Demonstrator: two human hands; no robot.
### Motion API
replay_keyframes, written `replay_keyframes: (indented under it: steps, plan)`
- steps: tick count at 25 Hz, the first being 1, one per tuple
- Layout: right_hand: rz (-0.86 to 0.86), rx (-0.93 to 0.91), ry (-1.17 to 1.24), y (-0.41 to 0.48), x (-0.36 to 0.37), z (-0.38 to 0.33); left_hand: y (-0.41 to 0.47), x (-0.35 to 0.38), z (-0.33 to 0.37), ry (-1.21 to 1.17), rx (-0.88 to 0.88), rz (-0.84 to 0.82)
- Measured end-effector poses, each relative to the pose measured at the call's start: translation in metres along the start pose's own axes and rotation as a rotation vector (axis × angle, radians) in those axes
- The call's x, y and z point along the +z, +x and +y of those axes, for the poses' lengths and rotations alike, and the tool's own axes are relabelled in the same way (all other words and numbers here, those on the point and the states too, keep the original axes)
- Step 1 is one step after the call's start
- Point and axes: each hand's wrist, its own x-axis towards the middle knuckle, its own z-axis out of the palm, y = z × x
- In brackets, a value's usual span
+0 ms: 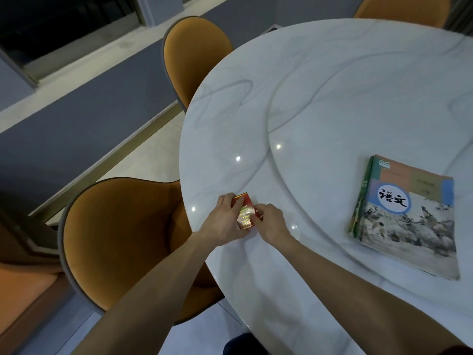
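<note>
A small red and gold box (245, 210) sits near the left edge of the round white marble table (320, 111). My left hand (225, 219) grips the box from its left side, fingers curled over its top corner. From the right, my right hand (270, 220) pinches the box's right edge with its fingertips. Both hands cover parts of the box, so its underside and right side are hidden.
A stack of textbooks (407, 216) lies on the table's raised inner disc (358, 103) to the right. Orange chairs stand at the near left (120, 242), the far left (194, 57) and the far side (401, 7). A grey wall runs along the left.
</note>
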Motion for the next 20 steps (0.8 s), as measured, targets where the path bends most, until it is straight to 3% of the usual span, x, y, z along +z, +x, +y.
replay_keyframes:
  steps: [11,20]
  plan:
    - [0.345,0.135,0.099,-0.059,-0.127,0.057,0.051,-0.017,0.133,-0.055,0.339,0.03]
    - [0.586,0.329,0.17,-0.142,-0.213,0.156,0.068,0.018,0.291,-0.081,0.578,-0.068]
